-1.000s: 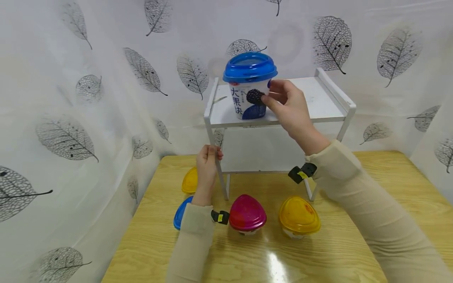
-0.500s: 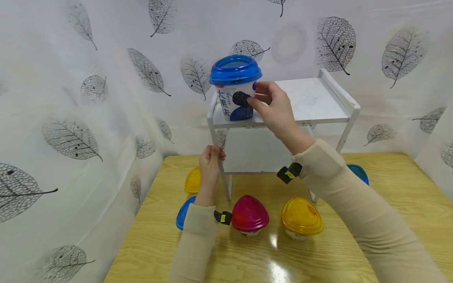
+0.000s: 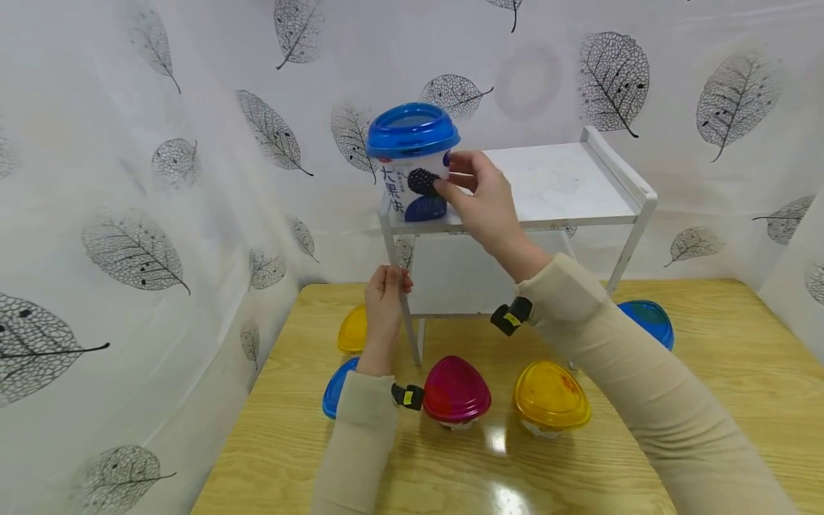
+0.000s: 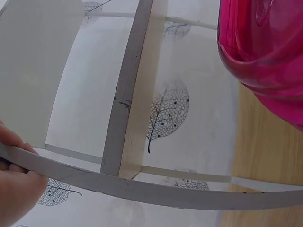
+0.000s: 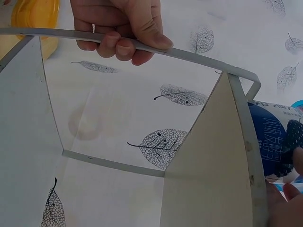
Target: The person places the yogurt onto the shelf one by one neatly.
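Note:
At the left end of a white two-tier rack's top board stands an upright cup with a blue lid and a blackberry picture. My right hand holds its right side between thumb and fingers. Whether the cup's base touches the board is hard to tell. Lower down, my left hand grips the rack's front left leg. In the left wrist view, fingers wrap that leg. The right wrist view has the left hand on the leg and part of the cup beside the board.
On the wooden table before the rack stand a pink-lidded cup and a yellow-lidded one. Left are another blue lid and yellow lid, partly behind the left arm. A blue-lidded cup stands right.
My right hand has carried the blue-lidded cup leftward along the top board to its left end. The left hand keeps its grip on the leg. The blue-lidded cup at right has come into view.

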A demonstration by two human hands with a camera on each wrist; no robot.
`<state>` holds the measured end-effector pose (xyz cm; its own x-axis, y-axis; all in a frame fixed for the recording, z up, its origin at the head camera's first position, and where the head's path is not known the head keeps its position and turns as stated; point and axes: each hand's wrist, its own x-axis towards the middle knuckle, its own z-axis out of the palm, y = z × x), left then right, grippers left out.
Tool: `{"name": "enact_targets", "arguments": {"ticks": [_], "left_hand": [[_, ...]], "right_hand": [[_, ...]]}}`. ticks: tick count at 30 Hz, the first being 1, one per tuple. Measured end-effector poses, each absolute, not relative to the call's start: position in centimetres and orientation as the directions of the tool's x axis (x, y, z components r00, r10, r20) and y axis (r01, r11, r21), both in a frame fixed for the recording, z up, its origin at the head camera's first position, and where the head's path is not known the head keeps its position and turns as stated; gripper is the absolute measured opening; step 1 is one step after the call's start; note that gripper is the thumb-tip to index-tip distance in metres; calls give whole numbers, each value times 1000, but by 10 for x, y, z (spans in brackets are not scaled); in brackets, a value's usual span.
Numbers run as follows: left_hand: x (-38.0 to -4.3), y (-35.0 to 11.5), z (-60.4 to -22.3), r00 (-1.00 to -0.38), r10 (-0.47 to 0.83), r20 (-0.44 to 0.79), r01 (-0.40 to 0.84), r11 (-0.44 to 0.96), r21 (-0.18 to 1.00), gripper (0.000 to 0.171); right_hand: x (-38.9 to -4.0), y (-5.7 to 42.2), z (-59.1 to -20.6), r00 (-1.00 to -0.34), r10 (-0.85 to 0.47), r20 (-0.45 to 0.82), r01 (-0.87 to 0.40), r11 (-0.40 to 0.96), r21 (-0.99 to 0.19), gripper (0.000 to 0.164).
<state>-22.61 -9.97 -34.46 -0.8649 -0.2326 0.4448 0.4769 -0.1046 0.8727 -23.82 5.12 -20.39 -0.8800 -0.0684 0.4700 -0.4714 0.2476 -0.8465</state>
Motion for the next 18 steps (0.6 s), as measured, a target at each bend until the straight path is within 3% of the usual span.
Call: {"name": "enact_targets", "arguments": {"ticks": [18], "left_hand": [[-226, -97, -344, -864, -256, 434, 475, -127, 871, 44]], "right_hand": [[-198, 118, -213, -858, -46, 512, -503, 285, -816, 41]]}}
